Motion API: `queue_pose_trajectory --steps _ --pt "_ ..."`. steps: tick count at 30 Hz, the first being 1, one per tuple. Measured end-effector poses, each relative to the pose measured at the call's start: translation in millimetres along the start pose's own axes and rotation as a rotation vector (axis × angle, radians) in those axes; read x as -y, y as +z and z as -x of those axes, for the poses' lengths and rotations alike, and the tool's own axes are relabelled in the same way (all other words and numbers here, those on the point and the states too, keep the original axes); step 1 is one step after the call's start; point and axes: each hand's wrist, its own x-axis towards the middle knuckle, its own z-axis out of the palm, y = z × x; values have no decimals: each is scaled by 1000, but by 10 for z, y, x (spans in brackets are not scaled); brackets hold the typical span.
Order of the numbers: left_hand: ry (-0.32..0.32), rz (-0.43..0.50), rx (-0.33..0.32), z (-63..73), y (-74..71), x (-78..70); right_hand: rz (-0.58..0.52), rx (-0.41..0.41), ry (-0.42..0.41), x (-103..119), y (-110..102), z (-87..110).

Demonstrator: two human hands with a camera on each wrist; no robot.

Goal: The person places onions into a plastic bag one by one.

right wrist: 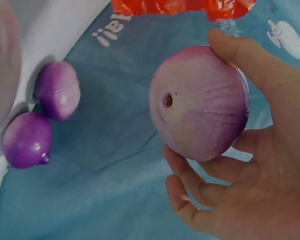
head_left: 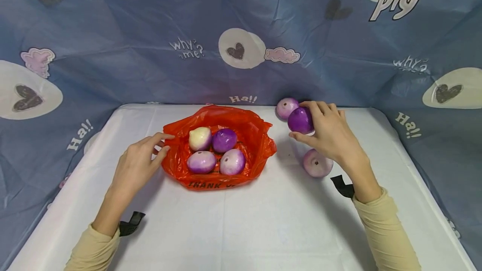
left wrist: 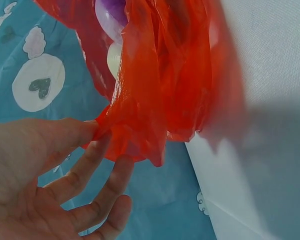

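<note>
A red plastic bag (head_left: 178,170) lies spread open on the table, with several purple-and-white onions (head_left: 201,162) inside. My left hand (head_left: 139,162) is at the bag's left side. In the left wrist view, its thumb and forefinger pinch the red film. On the right, my right hand (head_left: 331,131) holds a purple onion (head_left: 300,120) between thumb and fingers. The right wrist view shows the pale root end of this held onion (right wrist: 197,102). Behind it lies a paler onion (head_left: 286,108), and another pale onion (head_left: 317,163) sits nearer, below the hand.
A white cloth covers the table (head_left: 226,229). Blue printed sheeting (head_left: 158,74) rises behind and beside it. Two loose purple onions (right wrist: 59,90) lie close together in the right wrist view. Both wrists carry black straps (head_left: 131,223).
</note>
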Motion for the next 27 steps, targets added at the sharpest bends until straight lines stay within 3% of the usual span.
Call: queue_pose_trajectory --steps 6,12,19,27 --pt "9 -4 -11 -4 3 11 -68 -9 -27 120 6 -18" --pt "15 -6 -10 -2 12 22 -123 -67 -47 274 2 -28" --pt "14 -6 -12 -10 2 10 -88 -122 -155 517 14 -6" --pt "1 -6 -4 -1 4 8 -78 -132 -297 823 94 -15"
